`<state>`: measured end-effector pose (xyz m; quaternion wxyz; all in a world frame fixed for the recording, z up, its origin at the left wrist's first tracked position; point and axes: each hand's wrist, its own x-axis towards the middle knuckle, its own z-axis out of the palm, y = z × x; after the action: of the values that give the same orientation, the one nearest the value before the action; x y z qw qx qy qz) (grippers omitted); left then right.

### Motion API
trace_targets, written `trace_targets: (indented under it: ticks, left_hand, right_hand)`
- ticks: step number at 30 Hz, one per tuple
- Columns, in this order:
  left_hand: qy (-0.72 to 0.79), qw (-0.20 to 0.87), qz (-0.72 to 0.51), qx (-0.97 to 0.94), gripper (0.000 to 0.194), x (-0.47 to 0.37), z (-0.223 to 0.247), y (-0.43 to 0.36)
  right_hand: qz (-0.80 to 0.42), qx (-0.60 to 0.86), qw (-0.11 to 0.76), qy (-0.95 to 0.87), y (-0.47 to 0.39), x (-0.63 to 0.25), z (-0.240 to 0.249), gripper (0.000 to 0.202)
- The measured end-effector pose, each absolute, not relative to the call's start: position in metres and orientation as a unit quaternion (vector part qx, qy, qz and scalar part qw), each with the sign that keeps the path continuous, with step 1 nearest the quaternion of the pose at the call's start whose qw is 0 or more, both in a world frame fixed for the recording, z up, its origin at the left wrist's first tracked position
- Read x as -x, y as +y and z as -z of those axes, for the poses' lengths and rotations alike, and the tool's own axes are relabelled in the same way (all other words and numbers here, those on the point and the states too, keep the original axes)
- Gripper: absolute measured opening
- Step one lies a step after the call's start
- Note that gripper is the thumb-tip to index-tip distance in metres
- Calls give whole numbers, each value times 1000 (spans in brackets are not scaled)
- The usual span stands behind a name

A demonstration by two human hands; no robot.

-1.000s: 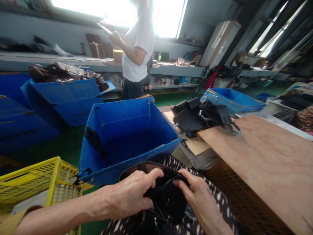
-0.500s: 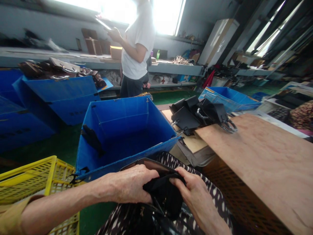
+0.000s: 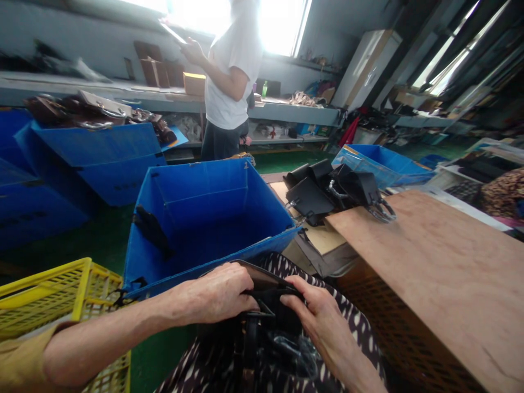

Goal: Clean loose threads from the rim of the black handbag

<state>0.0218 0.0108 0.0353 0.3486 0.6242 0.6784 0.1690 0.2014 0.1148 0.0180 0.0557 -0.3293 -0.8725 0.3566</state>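
— Daylight floods through the big window (image 3: 229, 16) at the back of a workshop, over long grey shelves (image 3: 286, 114) and a green floor (image 3: 102, 240). What lies nearest the camera?

— A black bag (image 3: 270, 327), resting on the person's patterned lap (image 3: 360, 327), just below the near wall of an open blue bin (image 3: 204, 218). Both hands are on it.

— How do the hands sit?

— The left hand (image 3: 213, 297) is curled over the bag's top edge, fingers (image 3: 245, 286) clenched on the dark material. The right hand (image 3: 323, 322) meets it from the other side, its fingers (image 3: 297, 286) pinching the same edge. The two hands are almost touching across the opening, and a brown lining or flap shows just behind them.

— And to the right?

— A plywood desk (image 3: 429, 262) runs off toward the lower right corner. On its far left corner lies a heap of black leather bags with metal rings (image 3: 335, 191), partly hanging over the edge. Behind that heap stands another blue bin (image 3: 385, 164).

— On the left side?

— A yellow slatted crate (image 3: 61, 295) sits at the lower left, beside the person's forearm. Farther back are more blue bins (image 3: 102, 158), one piled with brown bags (image 3: 94, 112).

— Anyone else about?

— Another person in a white shirt (image 3: 233, 82) stands beyond the open bin, facing the shelves, holding something flat up in one hand (image 3: 190, 52).
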Motion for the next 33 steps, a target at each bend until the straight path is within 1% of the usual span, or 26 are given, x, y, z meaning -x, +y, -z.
trace_targets:
  ticks: [2,4,6,10,12,15,18,20,22,24,28,31,33]
  left_hand:
    - [661,369,-206,-620,9,-24,-38,10]
    - [639,391,-229,-621,11,-22,-41,9]
    - [631,414,-217,-619,14,-17,-45,8]
    - [625,474,-176,-596,27,-7,-49,4]
    - [629,474,-184,-588,32,-7,-48,0]
    - [648,416,-173,-614,32,-15,-41,-6]
    - [678,329,-126,-646,20,-26,-36,-10]
    - [703,291,-95,-642,16,-33,-35,-10]
    - [726,275,-74,-626,21,-36,-35,-7]
    - [742,251,-81,-617,27,-37,-34,-5]
    - [745,184,-129,-628,28,-37,-30,-4]
    - [768,156,-125,-608,30,-37,-29,-5]
    - [777,115,-119,-608,30,-36,-29,-5]
  right_hand:
    - [-354,333,58,-872,115,-201,-14,16]
    - [-354,338,56,-870,117,-201,-11,21]
    - [-352,343,50,-870,119,-202,-9,24]
    - [-347,335,48,-875,125,-201,-7,21]
    - [-351,332,49,-874,126,-201,-6,20]
    - [-352,330,52,-875,125,-200,-6,18]
    - [-334,333,61,-880,123,-199,-6,19]
    - [-325,336,65,-882,122,-199,-6,21]
    - [-331,338,68,-878,121,-201,-6,21]
    - [-345,339,75,-872,121,-203,-5,22]
    - [-375,323,87,-865,122,-205,-6,19]
    - [-389,306,87,-865,123,-205,-6,19]
    - [-387,306,90,-865,124,-205,-5,22]
